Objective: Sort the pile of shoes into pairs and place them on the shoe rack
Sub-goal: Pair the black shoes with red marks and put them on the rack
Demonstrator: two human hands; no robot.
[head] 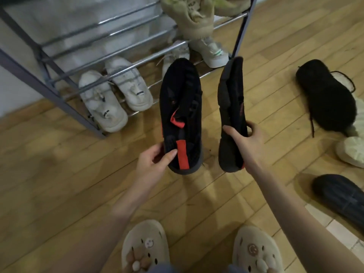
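Note:
My left hand point(155, 160) grips the heel of a black sneaker with red trim point(182, 107), its opening facing up. My right hand point(244, 144) holds the matching black sneaker point(231, 107) turned on its side. Both shoes hang above the wooden floor, just in front of the metal shoe rack point(65, 83). On the rack's bottom tier stands a pair of white sneakers point(114, 91); further right are white high-tops with green stripes point(210, 52). A beige pair point(195, 18) rests on a higher tier.
On the floor at the right lie a black shoe sole-up with loose laces point(327, 99), a pale cream-green shoe point(350, 150) and a dark slipper point(340, 196). My feet in beige clogs point(145, 247) stand at the bottom.

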